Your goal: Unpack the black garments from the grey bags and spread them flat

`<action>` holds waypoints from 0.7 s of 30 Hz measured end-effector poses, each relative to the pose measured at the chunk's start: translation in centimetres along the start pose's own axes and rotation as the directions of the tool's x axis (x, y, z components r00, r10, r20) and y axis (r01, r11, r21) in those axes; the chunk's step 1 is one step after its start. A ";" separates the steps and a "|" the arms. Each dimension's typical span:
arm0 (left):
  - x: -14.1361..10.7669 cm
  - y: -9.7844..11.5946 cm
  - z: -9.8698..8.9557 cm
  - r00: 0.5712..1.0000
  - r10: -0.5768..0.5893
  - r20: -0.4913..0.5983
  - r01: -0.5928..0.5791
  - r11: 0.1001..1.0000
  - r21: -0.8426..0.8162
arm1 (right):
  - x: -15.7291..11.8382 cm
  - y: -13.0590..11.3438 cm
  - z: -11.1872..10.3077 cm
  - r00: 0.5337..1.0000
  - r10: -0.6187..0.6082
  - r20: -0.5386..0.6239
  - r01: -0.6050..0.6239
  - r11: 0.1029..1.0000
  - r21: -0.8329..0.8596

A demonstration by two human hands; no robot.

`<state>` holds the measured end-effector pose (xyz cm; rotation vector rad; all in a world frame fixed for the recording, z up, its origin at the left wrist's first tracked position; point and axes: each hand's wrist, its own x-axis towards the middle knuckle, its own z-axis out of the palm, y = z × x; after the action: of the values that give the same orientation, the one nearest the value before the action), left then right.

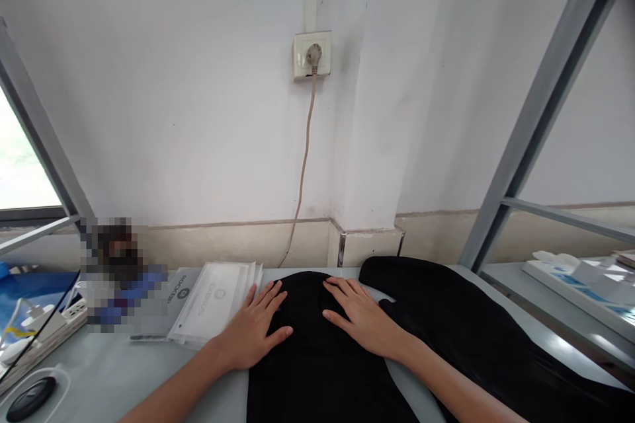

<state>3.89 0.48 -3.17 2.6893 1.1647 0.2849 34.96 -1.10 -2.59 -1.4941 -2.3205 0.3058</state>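
A black garment lies spread on the grey table, its far end near the wall. My left hand rests flat on its left edge, fingers stretched out and pointing away from me. On the right edge of the same cloth lies my right hand, palm down with the fingers apart. A second black garment stretches along the table to the right, partly behind my right forearm. Neither hand grips anything.
Clear printed plastic bags are stacked left of my left hand. A black computer mouse and a power strip sit far left. A cord hangs from the wall socket. Grey metal posts rise at both sides.
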 end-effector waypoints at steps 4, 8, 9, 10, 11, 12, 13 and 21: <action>0.1 -0.1 0.1 1.000 0.009 -0.019 -0.009 1.000 0.010 | -0.1 -0.1 -0.1 1.000 -0.003 0.002 0.003 1.000 -0.012; 0.2 0.1 -0.1 1.000 -0.015 0.008 0.015 1.000 0.002 | -0.1 0.0 0.0 1.000 0.004 0.006 -0.004 1.000 -0.015; 0.2 0.2 -0.2 1.000 -0.018 0.009 0.018 1.000 -0.001 | -0.1 0.1 0.1 1.000 0.005 0.004 -0.005 1.000 -0.018; 0.2 0.3 -0.2 1.000 -0.017 0.011 0.017 1.000 -0.004 | 0.0 0.2 0.2 1.000 0.001 0.003 -0.001 1.000 -0.024; 0.1 0.4 -0.3 1.000 -0.016 0.011 0.016 1.000 -0.006 | 0.0 0.4 0.4 1.000 -0.005 0.001 0.005 1.000 -0.030; 0.1 0.5 -0.3 1.000 -0.012 0.011 0.012 1.000 -0.007 | 0.0 0.5 0.5 1.000 -0.011 -0.003 0.011 0.999 -0.037; 0.1 0.5 -0.3 1.000 -0.007 0.010 0.007 1.000 -0.008 | 0.0 0.7 0.7 1.000 -0.017 -0.007 0.017 0.999 -0.043; 0.0 -0.1 0.4 1.000 0.021 -0.012 -0.021 1.000 0.016 | -0.2 1.5 1.5 0.999 -0.036 -0.025 0.035 0.998 -0.058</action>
<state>3.96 0.51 -3.59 2.7181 1.1477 0.2967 35.63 -0.64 -4.51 -1.4728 -2.3513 0.2111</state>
